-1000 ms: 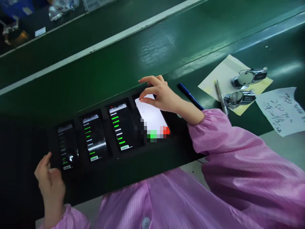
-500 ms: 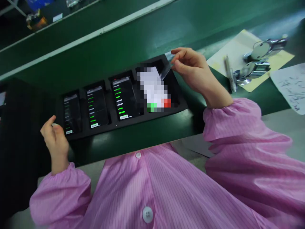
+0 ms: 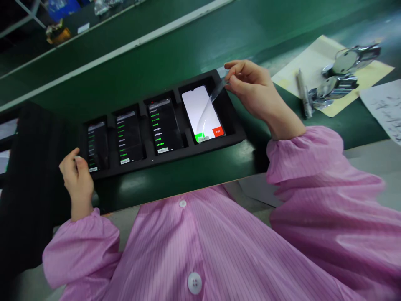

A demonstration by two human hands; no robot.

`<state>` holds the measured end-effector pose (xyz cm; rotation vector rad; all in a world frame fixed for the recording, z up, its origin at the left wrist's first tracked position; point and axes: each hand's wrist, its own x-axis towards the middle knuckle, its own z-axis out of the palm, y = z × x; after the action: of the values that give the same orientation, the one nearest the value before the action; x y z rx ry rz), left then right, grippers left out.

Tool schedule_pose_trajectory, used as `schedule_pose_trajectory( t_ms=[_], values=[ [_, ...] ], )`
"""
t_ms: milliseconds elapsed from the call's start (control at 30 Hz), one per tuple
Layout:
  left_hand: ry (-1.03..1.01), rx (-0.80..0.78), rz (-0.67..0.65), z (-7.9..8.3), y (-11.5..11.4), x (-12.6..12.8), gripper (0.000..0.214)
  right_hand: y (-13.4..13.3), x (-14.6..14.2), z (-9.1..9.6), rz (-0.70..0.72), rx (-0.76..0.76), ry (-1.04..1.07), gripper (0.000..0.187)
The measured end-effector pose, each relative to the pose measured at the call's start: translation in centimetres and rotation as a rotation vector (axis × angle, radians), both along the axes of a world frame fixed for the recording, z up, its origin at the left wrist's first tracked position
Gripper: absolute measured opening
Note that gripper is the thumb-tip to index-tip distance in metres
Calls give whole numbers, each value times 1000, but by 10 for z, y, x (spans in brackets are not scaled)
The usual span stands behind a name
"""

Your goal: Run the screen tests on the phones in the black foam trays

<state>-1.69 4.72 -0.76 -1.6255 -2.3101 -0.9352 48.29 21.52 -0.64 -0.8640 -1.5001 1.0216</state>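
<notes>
"Clear film (image 3: 216,92), head view: how does it lie to the hand?"

"Pinched between thumb and fingers of the right hand (image 3: 252,85), it slopes down and leftward over the white-lit phone (image 3: 194,109); lower contact is unclear. That phone's long axis runs near to far, leaning left; the right hand is nearer."

"And the left hand (image 3: 75,175)?"

"Half-curled beside the left end of the tray (image 3: 175,155); whether it has hold of anything cannot be told."

"Counts?"

"One film, held; one tray; four phones inside, left of the right hand: one white-lit, three dark-screen phones (image 3: 166,127). Right of that hand: two chrome devices (image 3: 336,88)."
</notes>
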Motion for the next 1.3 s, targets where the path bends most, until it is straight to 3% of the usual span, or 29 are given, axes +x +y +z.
schedule_pose_trajectory(
  t_ms=[167, 267, 333, 400, 467, 533, 633, 733, 967, 1100, 1233, 1300],
  values=[
    [37, 4, 1, 4, -2, 6, 54, 3, 2, -3, 4, 19, -9, 24],
    [148, 67, -59, 23, -1, 54, 53, 5, 3, -6, 3, 31, -22, 21],
    [301, 31, -348, 41, 9, 108, 52, 6, 4, -8, -5, 36, -23, 17],
    [427, -135, -625, 57, 29, 165, 43, 6, 5, -10, -16, 40, -17, 17],
    [476, -249, -784, 64, 59, 209, 45, 6, 7, -12, -19, 42, -14, 21],
    [480, -333, -880, 64, 90, 232, 45, 6, 9, -15, -15, 44, -19, 24],
    [483, -421, -948, 56, 124, 235, 41, 6, 11, -17, -10, 48, -30, 23],
    [486, -435, -925, 51, 138, 225, 42, 6, 11, -17, -5, 51, -34, 21],
    [411, -347, -858, 49, 144, 210, 45, 2, 9, -10, -24, 42, -70, 23],
    [400, -345, -815, 57, 143, 206, 44, -3, 8, -8, -27, 67, -128, 17],
    [414, -336, -859, 68, 146, 210, 49, -16, 0, -5, -136, 88, -386, 53],
    [463, -330, -922, 71, 150, 215, 57, -24, -7, -4, -218, 112, -546, 43]
  ],
)
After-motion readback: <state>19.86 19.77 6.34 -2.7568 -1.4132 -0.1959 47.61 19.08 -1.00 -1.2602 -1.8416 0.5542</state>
